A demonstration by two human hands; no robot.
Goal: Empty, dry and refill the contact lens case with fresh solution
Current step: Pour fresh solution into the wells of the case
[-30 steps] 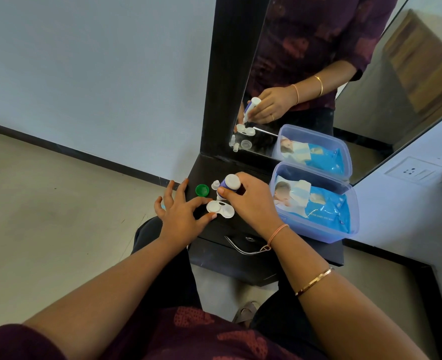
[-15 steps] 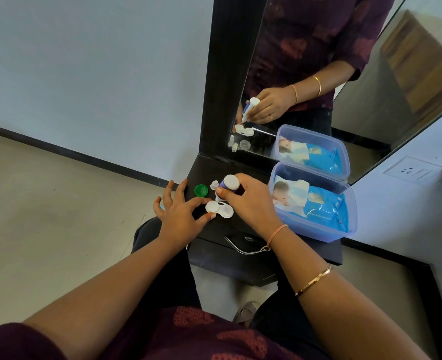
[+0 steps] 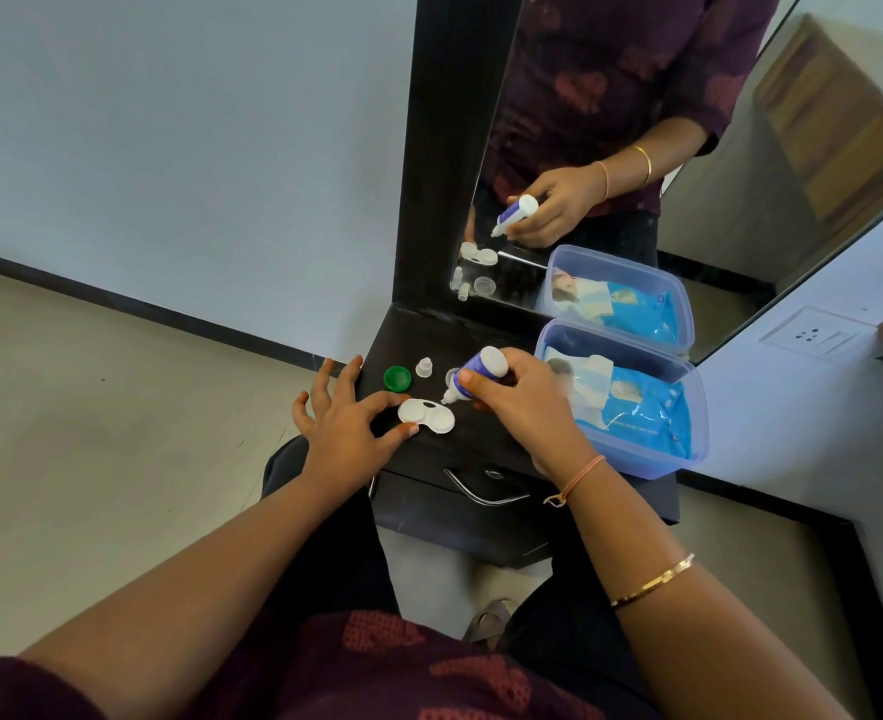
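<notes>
Right grip (image 3: 522,407) clasps tilted solution bottle (image 3: 487,363), left grip (image 3: 346,433) pinches lens case (image 3: 426,415); label (image 3: 469,373) unreadable.

Single view, from a wide-angle camera at the person's head, facing forward and steeply down. Both forearms enter from the lower edge and converge just above frame centre. There the left hand (image 3: 346,433) pinches the contact lens case (image 3: 426,415) and the right hand (image 3: 527,407) grips the solution bottle (image 3: 476,371), close to the lens and within reach. The dark shelf (image 3: 408,335) sits at centre and the floor (image 3: 91,433) fills the left. The mirror (image 3: 637,122), upper right, faces the camera and shows the same hand, bottle and case from the opposite side.
</notes>
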